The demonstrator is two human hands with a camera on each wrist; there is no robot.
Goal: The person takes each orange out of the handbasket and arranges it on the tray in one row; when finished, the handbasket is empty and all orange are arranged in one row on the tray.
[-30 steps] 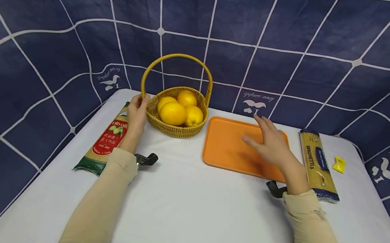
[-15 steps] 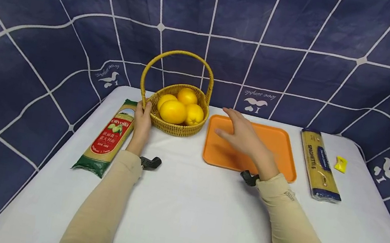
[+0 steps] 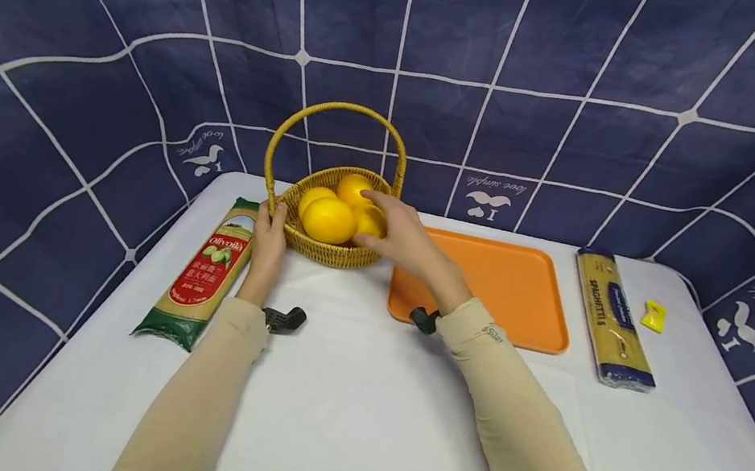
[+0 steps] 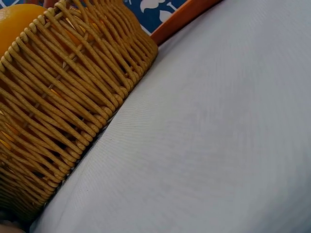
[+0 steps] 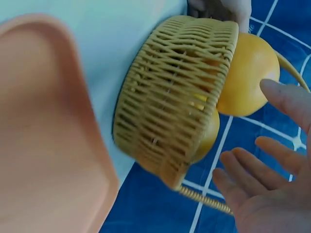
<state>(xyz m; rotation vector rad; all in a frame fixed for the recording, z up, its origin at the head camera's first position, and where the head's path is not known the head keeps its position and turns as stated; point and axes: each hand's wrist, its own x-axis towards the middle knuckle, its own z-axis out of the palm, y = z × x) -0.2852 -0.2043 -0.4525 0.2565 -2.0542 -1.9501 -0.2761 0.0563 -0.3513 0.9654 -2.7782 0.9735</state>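
Left of the basket (image 3: 330,255) lies a pasta pack (image 3: 210,267). The person's left hand (image 3: 269,248) grips the basket's left rim. A tray (image 3: 502,283) sits to the basket's right. The right hand (image 3: 413,245), fingers parted, holding nothing, is over the right rim, beside the oranges (image 3: 328,220) inside.

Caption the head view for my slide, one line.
Left grip holds a woven basket while the right grip is poised at its yellow fruit, orange tray alongside.

upright golden wicker basket (image 3: 327,254) with arched handle (image 3: 344,107), four yellow-orange fruits (image 3: 328,220) heaped inside, on white cloth (image 3: 351,411)
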